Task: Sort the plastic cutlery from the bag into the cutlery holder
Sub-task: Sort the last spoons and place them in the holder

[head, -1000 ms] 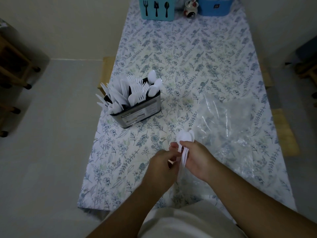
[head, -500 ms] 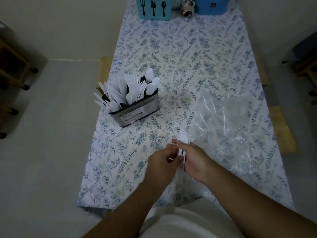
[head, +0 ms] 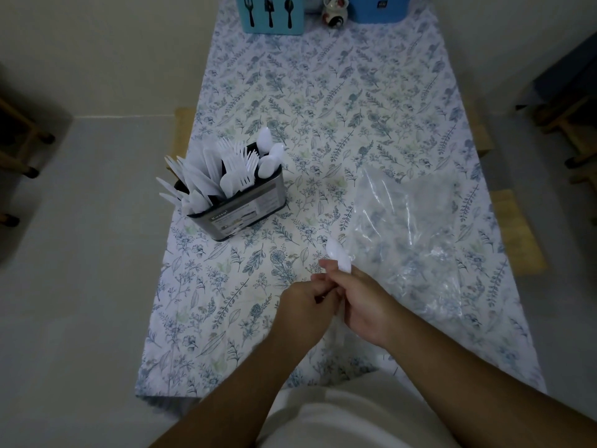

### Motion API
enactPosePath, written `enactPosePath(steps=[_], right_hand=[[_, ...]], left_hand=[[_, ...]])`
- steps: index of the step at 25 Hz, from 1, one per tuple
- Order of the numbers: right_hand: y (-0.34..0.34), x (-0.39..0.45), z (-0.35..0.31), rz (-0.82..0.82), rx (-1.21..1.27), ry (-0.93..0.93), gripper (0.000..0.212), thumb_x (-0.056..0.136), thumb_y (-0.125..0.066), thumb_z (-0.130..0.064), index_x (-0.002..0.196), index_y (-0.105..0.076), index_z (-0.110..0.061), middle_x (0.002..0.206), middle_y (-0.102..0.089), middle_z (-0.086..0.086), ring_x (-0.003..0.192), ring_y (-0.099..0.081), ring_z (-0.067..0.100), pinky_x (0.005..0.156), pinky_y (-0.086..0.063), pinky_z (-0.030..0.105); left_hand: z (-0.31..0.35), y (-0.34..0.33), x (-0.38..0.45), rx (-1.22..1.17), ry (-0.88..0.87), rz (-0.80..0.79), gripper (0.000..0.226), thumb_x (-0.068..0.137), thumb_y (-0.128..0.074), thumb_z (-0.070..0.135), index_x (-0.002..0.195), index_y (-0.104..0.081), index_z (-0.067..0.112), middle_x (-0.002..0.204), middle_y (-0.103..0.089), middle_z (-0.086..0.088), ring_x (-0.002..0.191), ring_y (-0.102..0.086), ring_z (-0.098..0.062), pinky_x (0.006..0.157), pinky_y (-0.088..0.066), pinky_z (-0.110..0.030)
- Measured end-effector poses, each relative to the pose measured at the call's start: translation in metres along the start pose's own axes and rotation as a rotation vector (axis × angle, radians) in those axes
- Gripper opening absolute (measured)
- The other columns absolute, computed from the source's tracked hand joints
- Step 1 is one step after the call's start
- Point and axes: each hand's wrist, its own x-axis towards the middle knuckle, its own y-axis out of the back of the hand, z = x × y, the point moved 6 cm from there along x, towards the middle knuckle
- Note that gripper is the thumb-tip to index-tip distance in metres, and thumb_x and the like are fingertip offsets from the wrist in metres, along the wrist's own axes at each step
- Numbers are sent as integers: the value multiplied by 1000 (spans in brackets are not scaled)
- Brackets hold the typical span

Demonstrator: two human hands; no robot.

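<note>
A dark cutlery holder [head: 245,211] stands on the left part of the table, packed with white plastic knives, forks and spoons. A clear plastic bag [head: 423,234] lies crumpled on the right. Near the front edge, my right hand [head: 365,302] grips white plastic spoons [head: 337,253] whose bowls stick up past my fingers. My left hand [head: 303,305] meets it from the left, fingers pinched on the handles; how many spoons there are is hidden.
The table wears a floral cloth [head: 323,92]. At the far end stand a teal cutlery caddy [head: 269,12], a small ceramic figure [head: 336,12] and a blue box [head: 378,8]. Wooden benches [head: 517,231] flank the table; wooden furniture legs [head: 29,147] stand at left.
The spoons' bowls have turned from face-on to tilted edge-on above my fingers. Both hands stay together at the same spot.
</note>
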Motion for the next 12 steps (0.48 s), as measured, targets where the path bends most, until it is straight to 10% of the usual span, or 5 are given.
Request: enactPosePath(steps=[6, 12], right_hand=[[40, 2, -2, 218, -124, 25, 20, 100, -57, -17, 115, -67, -11, 83, -65, 8, 63, -57, 19, 58, -47, 32], [62, -6, -12, 273, -260, 80, 26, 97, -55, -11, 121, -61, -20, 94, -63, 11, 57, -44, 15, 51, -36, 29]], left_hand=[[-9, 5, 18, 199, 127, 98, 11, 92, -63, 10, 96, -70, 19, 80, -64, 13, 71, -63, -2, 61, -49, -12], [-6, -20, 41, 219, 181, 111, 10, 96, -58, 18, 99, -67, 15, 84, -65, 6, 73, -63, -9, 61, -51, -21]])
